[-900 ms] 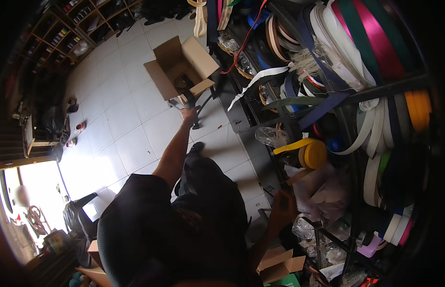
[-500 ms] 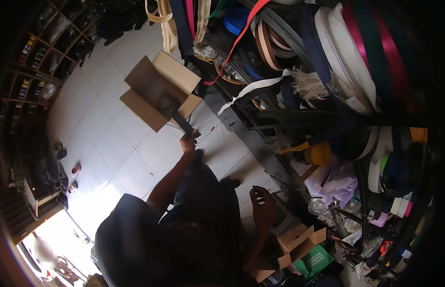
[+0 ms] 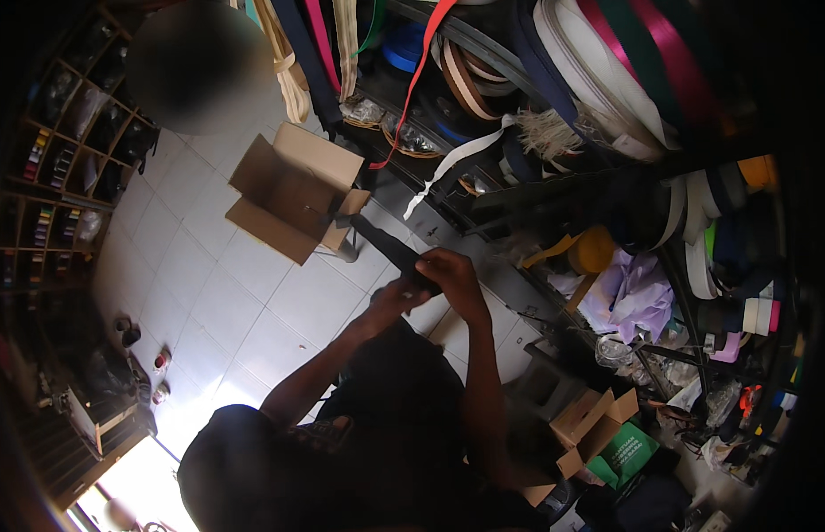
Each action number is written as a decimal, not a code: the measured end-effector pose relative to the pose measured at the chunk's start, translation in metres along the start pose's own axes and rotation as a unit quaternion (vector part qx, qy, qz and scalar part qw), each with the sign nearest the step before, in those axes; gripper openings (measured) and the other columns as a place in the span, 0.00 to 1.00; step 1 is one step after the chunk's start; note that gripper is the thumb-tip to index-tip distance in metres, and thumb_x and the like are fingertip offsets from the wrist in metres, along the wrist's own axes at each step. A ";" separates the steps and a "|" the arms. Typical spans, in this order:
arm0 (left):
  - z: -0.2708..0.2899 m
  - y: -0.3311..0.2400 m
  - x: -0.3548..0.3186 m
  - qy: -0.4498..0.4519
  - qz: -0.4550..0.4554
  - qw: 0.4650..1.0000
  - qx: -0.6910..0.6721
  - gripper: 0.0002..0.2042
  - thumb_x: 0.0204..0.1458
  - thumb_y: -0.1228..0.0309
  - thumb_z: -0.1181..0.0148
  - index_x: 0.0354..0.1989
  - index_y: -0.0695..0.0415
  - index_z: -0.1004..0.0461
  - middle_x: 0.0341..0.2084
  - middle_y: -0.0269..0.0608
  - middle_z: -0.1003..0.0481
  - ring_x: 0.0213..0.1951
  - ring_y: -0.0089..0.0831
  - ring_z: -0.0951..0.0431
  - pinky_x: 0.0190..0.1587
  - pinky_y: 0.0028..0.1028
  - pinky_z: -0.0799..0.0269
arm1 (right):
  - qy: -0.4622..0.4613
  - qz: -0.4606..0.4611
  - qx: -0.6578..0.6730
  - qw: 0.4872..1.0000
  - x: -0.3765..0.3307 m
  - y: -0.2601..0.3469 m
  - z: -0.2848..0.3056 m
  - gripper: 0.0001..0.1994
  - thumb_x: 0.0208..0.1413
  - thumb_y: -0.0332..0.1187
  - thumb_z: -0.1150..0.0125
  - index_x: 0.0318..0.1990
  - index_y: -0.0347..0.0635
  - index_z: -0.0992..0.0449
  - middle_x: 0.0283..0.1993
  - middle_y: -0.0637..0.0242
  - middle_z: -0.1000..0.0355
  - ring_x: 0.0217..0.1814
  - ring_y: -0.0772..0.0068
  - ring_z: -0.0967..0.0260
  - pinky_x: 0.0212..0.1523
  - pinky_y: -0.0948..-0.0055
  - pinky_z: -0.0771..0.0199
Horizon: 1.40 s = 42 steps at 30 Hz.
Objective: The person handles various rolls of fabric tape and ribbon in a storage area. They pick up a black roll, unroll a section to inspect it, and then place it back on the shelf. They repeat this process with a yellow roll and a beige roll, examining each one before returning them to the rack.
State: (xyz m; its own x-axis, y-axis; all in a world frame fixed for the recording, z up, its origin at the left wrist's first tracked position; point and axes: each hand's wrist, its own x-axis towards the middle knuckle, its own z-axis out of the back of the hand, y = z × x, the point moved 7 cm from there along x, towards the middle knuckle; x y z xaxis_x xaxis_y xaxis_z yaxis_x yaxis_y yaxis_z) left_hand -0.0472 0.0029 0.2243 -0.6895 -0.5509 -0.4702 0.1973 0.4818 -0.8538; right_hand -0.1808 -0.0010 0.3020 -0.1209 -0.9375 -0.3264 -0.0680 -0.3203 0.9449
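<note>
Nearest you, at six o'clock, dark cloth fills your lap, and your two forearms rise from it toward the centre. Your left hand [image 3: 396,297] and your right hand [image 3: 452,279] meet just above the middle, both with a closed grip on the near end of a dark strap [image 3: 386,246]. The strap runs from your hands toward eleven o'clock, up to the open cardboard box [image 3: 293,191] standing on the white tiled floor [image 3: 209,293]. At four o'clock sit small open cartons [image 3: 594,426] beside a green package [image 3: 627,452]. Farther out, from twelve to three o'clock, shelves [image 3: 537,191] carry rolls of webbing and ribbon [image 3: 634,62], with a yellow roll [image 3: 591,250] and crumpled lilac paper [image 3: 630,297] at three.
</note>
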 end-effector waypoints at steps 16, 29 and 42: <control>0.041 -0.168 0.013 -0.091 -0.244 0.889 -0.375 0.13 0.63 0.70 0.59 0.49 0.64 0.31 0.33 0.43 0.25 0.34 0.38 0.23 0.46 0.38 0.26 | -0.307 -0.118 -0.085 0.941 -0.290 -0.148 0.171 0.13 0.52 0.35 0.29 0.37 0.34 0.20 0.30 0.68 0.26 0.36 0.78 0.31 0.42 0.74 0.31; -0.017 -0.202 -0.036 0.071 -0.330 0.875 -0.348 0.17 0.62 0.53 0.49 0.45 0.55 0.33 0.18 0.25 0.40 0.12 0.17 0.46 0.17 0.18 0.49 | -0.356 -0.119 -0.108 0.920 -0.372 -0.240 0.187 0.17 0.56 0.42 0.32 0.38 0.33 0.21 0.33 0.65 0.24 0.37 0.75 0.29 0.41 0.72 0.31; -0.119 -0.183 -0.071 0.004 -0.281 0.911 -0.303 0.19 0.65 0.48 0.57 0.42 0.53 0.31 0.09 0.24 0.43 0.08 0.16 0.48 0.13 0.18 0.50 | -0.339 -0.115 -0.230 0.905 -0.423 -0.288 0.225 0.19 0.52 0.41 0.31 0.47 0.38 0.23 0.44 0.57 0.22 0.47 0.56 0.24 0.51 0.64 0.28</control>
State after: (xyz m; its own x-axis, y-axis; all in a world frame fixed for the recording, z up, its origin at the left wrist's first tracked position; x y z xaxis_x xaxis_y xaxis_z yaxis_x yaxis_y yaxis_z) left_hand -0.1176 0.0352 0.4404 -0.5690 -0.8223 0.0069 -0.6075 0.4147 -0.6775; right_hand -0.3326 0.5182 0.1619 -0.7457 -0.5905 -0.3087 0.2322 -0.6646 0.7102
